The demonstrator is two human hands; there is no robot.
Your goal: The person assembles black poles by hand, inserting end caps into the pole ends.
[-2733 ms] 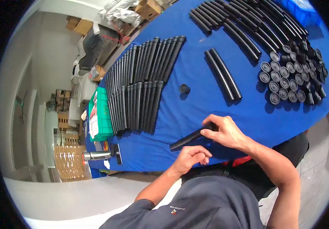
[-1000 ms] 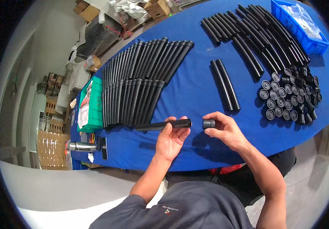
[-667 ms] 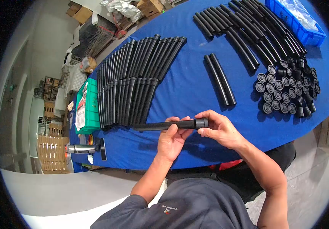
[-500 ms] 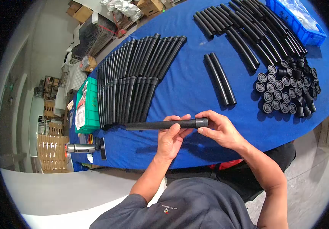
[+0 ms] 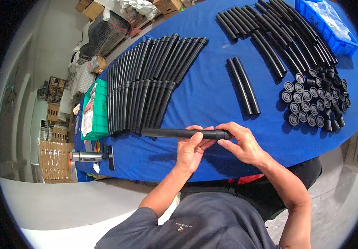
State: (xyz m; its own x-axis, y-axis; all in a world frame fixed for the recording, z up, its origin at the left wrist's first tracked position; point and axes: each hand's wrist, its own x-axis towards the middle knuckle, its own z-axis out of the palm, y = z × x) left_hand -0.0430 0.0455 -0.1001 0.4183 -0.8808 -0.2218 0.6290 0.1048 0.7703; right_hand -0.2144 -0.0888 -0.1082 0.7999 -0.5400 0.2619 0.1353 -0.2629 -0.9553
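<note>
A long black tube point(image 5: 168, 133) lies level across both hands, with a black cap point(image 5: 221, 135) on its right end. My left hand point(image 5: 191, 151) is closed round the tube, thumb on the near side and fingers behind. My right hand point(image 5: 242, 143) grips the capped end between thumb and fingers. Beyond my hands, two bare black tubes point(image 5: 242, 86) lie side by side on the blue cloth point(image 5: 204, 91). Several loose black caps point(image 5: 305, 95) are grouped to the right.
Rows of capped tubes point(image 5: 145, 83) lie at left, beside a green crate point(image 5: 100, 110). More bare tubes point(image 5: 278, 33) fill the far right by a blue crate point(image 5: 345, 47). A steel flask point(image 5: 87, 156) and a phone point(image 5: 111, 157) rest near the left edge.
The held tube and both hands have shifted slightly right in view. The table's contents have also shifted a little in the picture. My grip on the tube is much the same.
</note>
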